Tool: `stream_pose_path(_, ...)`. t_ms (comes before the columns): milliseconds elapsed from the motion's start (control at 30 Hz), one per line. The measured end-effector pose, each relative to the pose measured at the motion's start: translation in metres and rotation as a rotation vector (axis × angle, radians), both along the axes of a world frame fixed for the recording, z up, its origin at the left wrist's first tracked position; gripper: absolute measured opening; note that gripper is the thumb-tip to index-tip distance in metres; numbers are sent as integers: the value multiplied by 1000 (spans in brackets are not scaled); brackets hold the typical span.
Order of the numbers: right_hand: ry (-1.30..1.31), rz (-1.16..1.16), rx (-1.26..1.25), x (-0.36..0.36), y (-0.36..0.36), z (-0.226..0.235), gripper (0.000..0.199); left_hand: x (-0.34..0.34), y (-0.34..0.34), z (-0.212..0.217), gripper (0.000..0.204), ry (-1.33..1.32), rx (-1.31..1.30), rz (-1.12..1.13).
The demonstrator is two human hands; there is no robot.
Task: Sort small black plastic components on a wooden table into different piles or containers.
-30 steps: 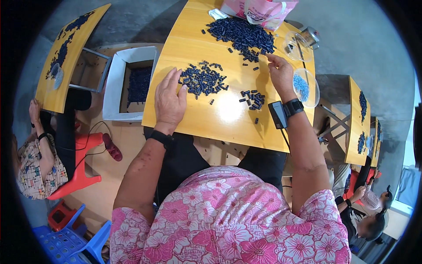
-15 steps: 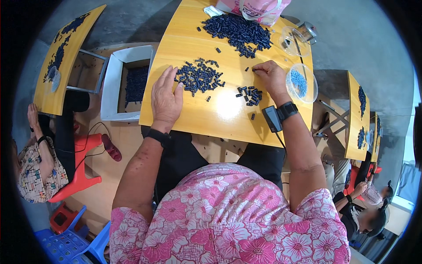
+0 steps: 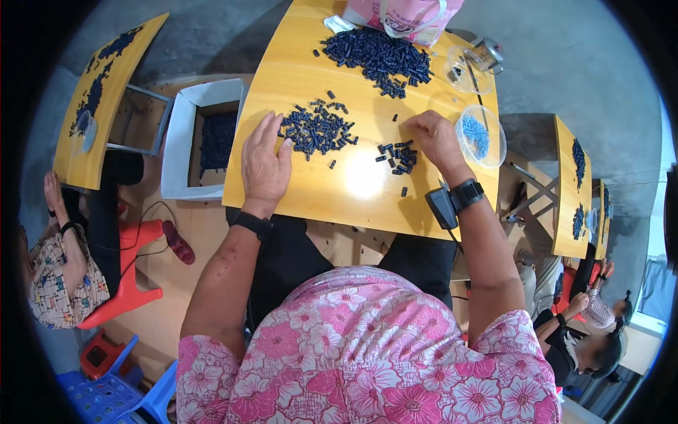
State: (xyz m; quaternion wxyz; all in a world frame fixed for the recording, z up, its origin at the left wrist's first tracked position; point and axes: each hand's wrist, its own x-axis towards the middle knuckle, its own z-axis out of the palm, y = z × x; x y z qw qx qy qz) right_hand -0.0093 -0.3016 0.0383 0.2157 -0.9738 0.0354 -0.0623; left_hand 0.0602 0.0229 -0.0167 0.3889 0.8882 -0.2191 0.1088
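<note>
My left hand (image 3: 265, 162) lies palm down on the table, fingers stretched and thumb apart. It borders the left side of a middle pile of short black cylindrical pieces (image 3: 319, 130). Over to the right, my right hand (image 3: 436, 141) is curled, its thumb and fingertips brought together just above the tabletop. Whatever those fingertips may hold is hidden. One loose black piece (image 3: 395, 118) lies left of them, and a smaller group of black pieces (image 3: 398, 157) sits nearer to me. A round clear tub (image 3: 499, 145) with small blue pieces (image 3: 474, 137) stands beside my right wrist.
At the far side, a large heap of black pieces (image 3: 378, 58) lies before a pink bag (image 3: 413, 20). A clear round container (image 3: 464, 76) and a metal cup (image 3: 489, 55) stand far right. A white box (image 3: 181, 138) is left of the table. Other people sit nearby.
My right hand has come slightly nearer to me, fingertips still together. My left hand stays beside the middle pile. The whole view has shifted a little.
</note>
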Motion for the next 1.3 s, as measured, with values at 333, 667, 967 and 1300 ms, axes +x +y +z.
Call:
stream_pose_path(333, -215, -48, -34, 50, -13, -18, 34, -1, -1, 0, 45, -13, -10, -3)
stream_pose_path(667, -149, -245, 158, 36, -17, -26, 22, 1, 1, -2, 45, -35, -17, -9)
stream_pose_path(967, -179, -183, 250, 41, -23, -28, 35, 1, 0, -2, 45, -26, -10, -10)
stream_pose_path(1300, -80, -92, 80, 56, -16, -18, 30, 0, 0, 1, 44, -12, -6, -3)
